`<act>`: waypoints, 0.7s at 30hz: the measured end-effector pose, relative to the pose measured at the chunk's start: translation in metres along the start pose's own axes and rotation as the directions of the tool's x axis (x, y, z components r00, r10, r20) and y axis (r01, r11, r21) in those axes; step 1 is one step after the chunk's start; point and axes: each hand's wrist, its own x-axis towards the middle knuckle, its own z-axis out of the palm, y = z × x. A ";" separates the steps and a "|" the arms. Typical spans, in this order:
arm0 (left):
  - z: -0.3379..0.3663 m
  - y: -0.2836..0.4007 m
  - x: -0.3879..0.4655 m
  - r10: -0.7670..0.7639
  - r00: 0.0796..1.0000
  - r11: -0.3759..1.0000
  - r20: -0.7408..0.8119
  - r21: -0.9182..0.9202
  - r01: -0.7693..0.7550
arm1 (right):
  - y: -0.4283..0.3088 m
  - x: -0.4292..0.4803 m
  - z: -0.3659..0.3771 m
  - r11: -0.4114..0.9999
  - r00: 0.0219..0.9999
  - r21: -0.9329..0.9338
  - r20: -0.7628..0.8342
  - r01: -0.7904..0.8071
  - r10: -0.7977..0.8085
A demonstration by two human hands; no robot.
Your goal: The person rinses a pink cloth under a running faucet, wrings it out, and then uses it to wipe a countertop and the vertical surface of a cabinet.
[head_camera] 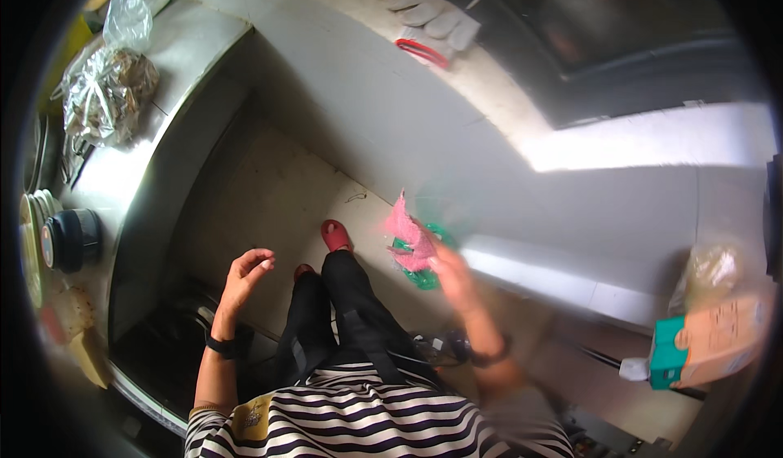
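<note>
My right hand (451, 274) holds a pink cloth (408, 238), crumpled and partly blurred, in front of my body. A green plastic bag (423, 279) shows behind and below the cloth; the cloth hides much of it. Over the floor to the left, my left hand (248, 274) hangs with loosely curled fingers, and nothing shows in it. A dark band circles the left wrist.
On the left counter (189, 36) stand a tied clear plastic bag (107, 94) and a dark lidded jar (72, 241). A white glove (435, 20) lies on the ledge ahead. At right are an orange-and-green carton (703, 343) and another plastic bag (712, 274). Tiled floor (281, 183) lies below.
</note>
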 end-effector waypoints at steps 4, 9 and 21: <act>0.023 0.033 -0.011 0.003 0.990 0.997 0.139 0.070 -0.013 | -0.011 -0.033 0.005 0.868 0.969 0.435 -0.159 0.239 -0.187; 0.047 0.040 -0.022 -0.047 0.993 0.979 0.104 0.204 0.025 | -0.040 -0.080 -0.037 0.638 0.821 0.534 -0.478 0.555 -0.313; 0.124 -0.007 -0.016 -0.067 0.991 0.992 -0.112 0.095 0.078 | -0.153 -0.070 -0.183 -0.600 0.387 -0.700 0.467 -0.389 -0.795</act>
